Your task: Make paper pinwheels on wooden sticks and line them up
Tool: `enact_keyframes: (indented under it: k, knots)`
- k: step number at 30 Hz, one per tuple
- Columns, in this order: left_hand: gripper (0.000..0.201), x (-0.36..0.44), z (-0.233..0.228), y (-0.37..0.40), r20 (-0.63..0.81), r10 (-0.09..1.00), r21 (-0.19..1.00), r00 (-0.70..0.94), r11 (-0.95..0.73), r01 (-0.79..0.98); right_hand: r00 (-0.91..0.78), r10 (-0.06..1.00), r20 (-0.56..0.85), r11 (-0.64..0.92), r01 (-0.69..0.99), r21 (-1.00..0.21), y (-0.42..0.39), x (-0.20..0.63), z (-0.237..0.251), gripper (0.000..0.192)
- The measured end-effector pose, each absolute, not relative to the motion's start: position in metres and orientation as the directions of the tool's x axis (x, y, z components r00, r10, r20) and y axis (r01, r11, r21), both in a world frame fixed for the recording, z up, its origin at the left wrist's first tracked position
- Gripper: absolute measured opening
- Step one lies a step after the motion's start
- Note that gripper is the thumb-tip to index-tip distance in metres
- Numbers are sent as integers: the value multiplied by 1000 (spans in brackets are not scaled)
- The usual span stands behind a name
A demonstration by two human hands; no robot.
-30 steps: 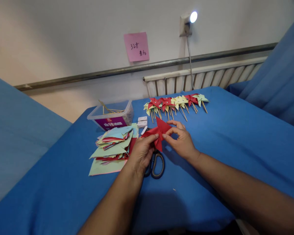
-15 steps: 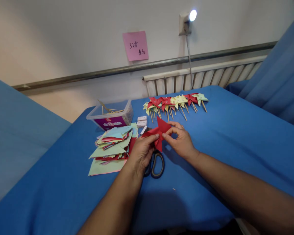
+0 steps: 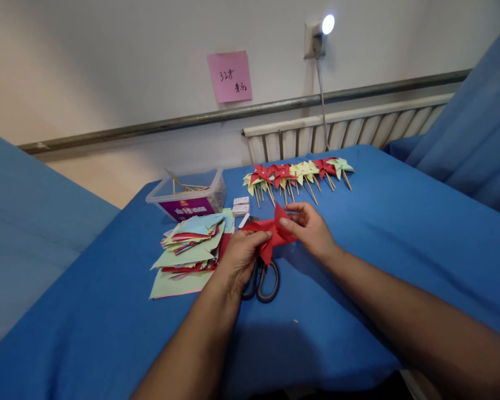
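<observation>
A red paper pinwheel (image 3: 280,236) is held up over the table between my two hands, with its blades partly folded. My left hand (image 3: 245,254) pinches it near the middle, thumb on top. The thumb and fingers of my right hand (image 3: 310,230) are closed on its upper right blade. Under my left hand lies a pair of scissors (image 3: 269,282) with dark handles; part of it is hidden. Just beyond are two small white boxes (image 3: 240,206). To the left is a stack of coloured paper pieces (image 3: 191,250).
A clear plastic tub (image 3: 216,191) with thin wooden sticks stands at the back left. Several finished pinwheels (image 3: 283,173) on sticks lie in a row at the back. Blue cloth (image 3: 358,278) covers the table; a radiator (image 3: 358,129) runs behind it.
My right thumb and fingers have shifted from the pinwheel's centre to its upper right blade, which now stands more folded. My left hand keeps its pinch, and the pinwheel has turned slightly.
</observation>
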State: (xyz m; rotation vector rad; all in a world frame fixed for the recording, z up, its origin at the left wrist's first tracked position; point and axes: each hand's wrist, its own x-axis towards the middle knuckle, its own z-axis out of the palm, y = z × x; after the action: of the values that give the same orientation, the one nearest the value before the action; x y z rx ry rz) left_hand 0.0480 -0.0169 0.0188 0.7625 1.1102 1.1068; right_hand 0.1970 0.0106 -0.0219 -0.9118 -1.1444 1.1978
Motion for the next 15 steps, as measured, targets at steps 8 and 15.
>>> enact_keyframes:
  k: [8,15]
  knots:
    - [17,38,15,-15,-335,931,941,147,339,1,-358,934,1,-67,-178,-982,10,206,-15,43]
    - [16,43,11,-15,-256,967,967,14,256,-9,-224,974,39,-6,-200,-980,9,197,-25,38]
